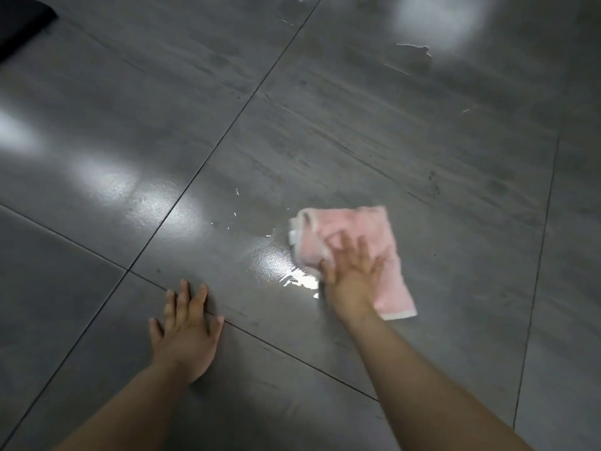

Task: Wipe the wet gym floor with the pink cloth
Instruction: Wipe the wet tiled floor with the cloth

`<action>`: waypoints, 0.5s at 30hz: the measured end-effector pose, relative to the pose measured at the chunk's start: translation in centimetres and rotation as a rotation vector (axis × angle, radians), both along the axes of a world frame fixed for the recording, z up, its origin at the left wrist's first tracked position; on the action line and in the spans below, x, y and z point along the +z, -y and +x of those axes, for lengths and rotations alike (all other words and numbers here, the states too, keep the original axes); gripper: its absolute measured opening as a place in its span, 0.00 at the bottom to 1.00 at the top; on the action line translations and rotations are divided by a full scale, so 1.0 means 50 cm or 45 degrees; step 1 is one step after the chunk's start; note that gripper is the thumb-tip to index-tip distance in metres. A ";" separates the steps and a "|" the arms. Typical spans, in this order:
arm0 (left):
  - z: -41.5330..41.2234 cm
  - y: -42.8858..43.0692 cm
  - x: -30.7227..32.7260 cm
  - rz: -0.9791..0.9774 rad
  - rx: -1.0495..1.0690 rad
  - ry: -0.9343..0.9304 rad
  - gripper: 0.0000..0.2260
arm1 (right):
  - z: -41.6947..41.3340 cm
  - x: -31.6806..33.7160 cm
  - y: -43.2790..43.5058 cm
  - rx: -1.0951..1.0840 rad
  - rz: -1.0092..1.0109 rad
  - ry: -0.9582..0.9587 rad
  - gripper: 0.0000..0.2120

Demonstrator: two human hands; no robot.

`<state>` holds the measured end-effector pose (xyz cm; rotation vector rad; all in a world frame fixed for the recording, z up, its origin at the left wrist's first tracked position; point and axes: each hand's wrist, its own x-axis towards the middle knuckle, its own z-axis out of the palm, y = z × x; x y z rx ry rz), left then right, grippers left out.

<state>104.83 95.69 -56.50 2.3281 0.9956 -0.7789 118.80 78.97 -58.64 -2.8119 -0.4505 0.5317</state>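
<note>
Fingers of right hand: spread flat, pressing pink cloth on floor. Left hand: fingers straight, splayed, flat on bare tile. Floor: glossy grey tiles, dark joints; puddle touching cloth's left edge; black object, far left corner.

left hand: bare | right hand: bare (blurred) | forearms: unsleeved

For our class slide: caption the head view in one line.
Right hand presses pink cloth beside a puddle on grey floor tiles; left hand rests flat.
</note>
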 end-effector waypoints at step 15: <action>-0.028 -0.025 -0.003 0.065 -0.180 -0.018 0.30 | -0.021 -0.020 0.101 -0.126 -0.100 0.259 0.22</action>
